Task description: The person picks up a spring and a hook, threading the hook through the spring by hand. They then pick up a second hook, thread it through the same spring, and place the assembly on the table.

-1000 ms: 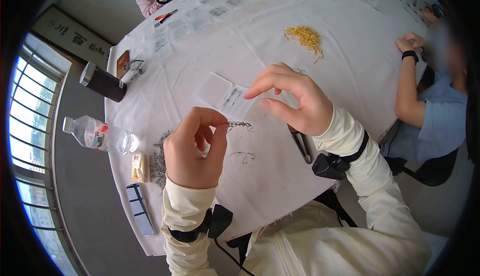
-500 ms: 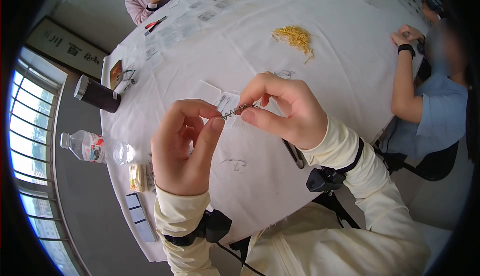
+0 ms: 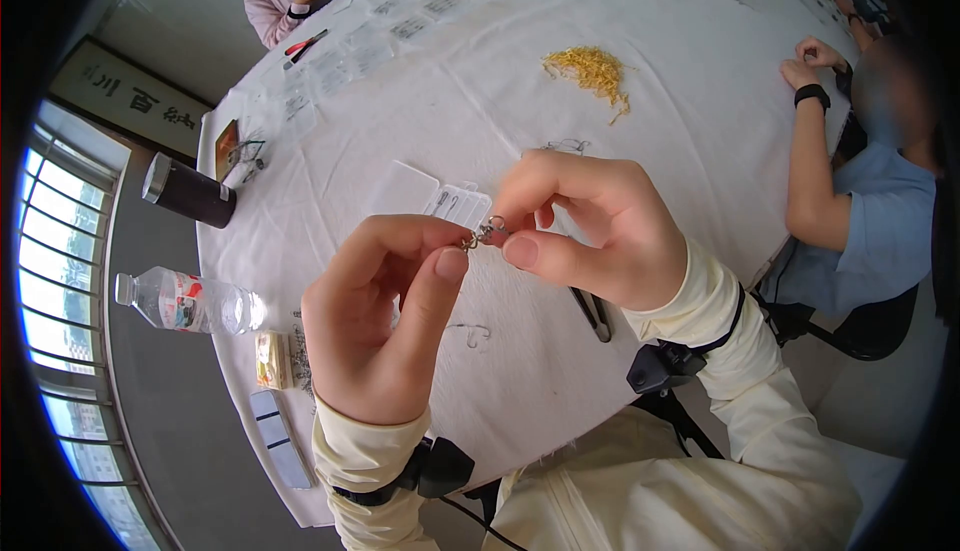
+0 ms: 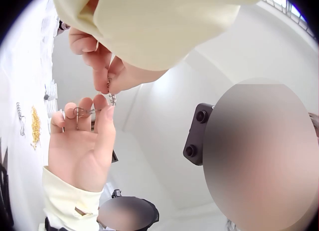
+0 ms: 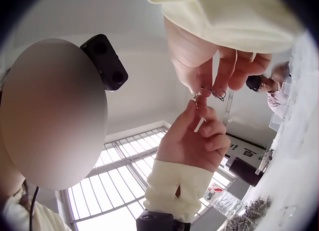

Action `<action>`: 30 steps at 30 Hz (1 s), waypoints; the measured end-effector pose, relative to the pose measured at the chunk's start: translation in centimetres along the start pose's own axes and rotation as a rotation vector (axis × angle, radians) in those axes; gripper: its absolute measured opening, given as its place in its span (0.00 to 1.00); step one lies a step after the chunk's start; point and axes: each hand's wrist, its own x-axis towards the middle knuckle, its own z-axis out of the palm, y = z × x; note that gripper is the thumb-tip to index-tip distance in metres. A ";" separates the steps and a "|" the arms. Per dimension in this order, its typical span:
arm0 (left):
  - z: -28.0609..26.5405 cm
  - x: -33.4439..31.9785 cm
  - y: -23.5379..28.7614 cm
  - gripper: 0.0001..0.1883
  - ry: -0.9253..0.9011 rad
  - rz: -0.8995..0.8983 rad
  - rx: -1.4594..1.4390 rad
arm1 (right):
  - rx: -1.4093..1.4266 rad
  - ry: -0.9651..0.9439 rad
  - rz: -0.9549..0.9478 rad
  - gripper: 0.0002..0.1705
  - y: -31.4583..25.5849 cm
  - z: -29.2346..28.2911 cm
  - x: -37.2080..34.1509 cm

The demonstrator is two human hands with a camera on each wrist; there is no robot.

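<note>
My left hand [image 3: 375, 316] pinches a small coiled metal spring [image 4: 112, 99] between thumb and forefinger. My right hand [image 3: 600, 231] meets it from the other side, pinching a dark wire hook [image 4: 80, 112] at the spring's end. The hook's bend shows against the right fingers in the left wrist view. Fingertips hide most of the coil in the head view. Behind the hands lies a hinged clear plastic case [image 3: 468, 201] with small hooks in it. Below the hands another bent hook [image 3: 476, 334] rests on the white cloth.
A black tool [image 3: 592, 316] lies beneath my right hand. Left are a pile of springs [image 5: 249, 214], a bottle [image 3: 185, 301], a dark flask [image 3: 190, 191], a packet [image 3: 272, 359] and a phone-like slab [image 3: 283, 441]. A gold pile [image 3: 590, 76] lies farther back. People sit across and right.
My right hand has come down from beside the spring and pinches at its end, now close against the left fingertips. The coil, visible at length earlier, is mostly covered.
</note>
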 end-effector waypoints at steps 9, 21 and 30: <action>-0.1 0.0 -0.3 0.04 0.029 0.030 -0.037 | 0.021 -0.096 0.074 0.08 -1.1 -0.8 -0.2; 0.1 0.0 -0.3 0.05 0.068 0.058 -0.059 | 0.011 0.033 -0.006 0.06 -0.5 -0.7 -0.2; 0.8 0.2 -0.8 0.08 0.101 0.168 0.319 | -0.139 0.084 -0.172 0.06 -0.1 -0.9 0.2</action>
